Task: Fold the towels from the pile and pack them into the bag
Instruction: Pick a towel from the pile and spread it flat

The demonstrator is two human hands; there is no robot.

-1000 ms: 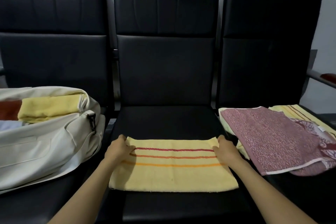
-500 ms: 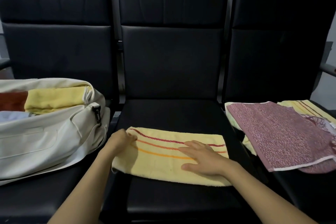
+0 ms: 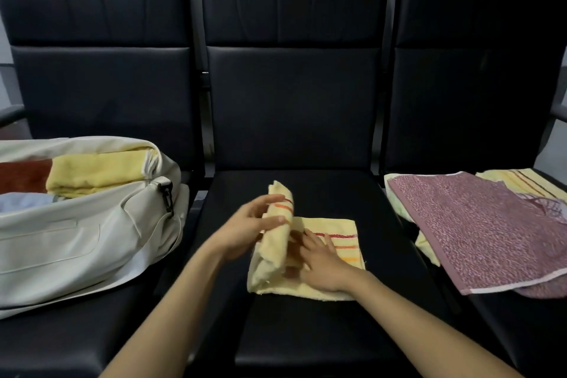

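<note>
lifted since a moment ago, the left end of the soft, floppy yellow towel (image 3: 340, 224) on the middle seat (image 3: 291, 187) is gripped in my left hand (image 3: 245, 228), my right hand (image 3: 319, 267) flat on its centre, so i'd hold it by the edges, bag (image 3: 76, 239) beyond.

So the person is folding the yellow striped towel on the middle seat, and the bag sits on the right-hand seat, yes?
Not quite. The head view shows the white bag on the left-hand seat; the towel pile lies on the right. The yellow striped towel part holds.
</note>
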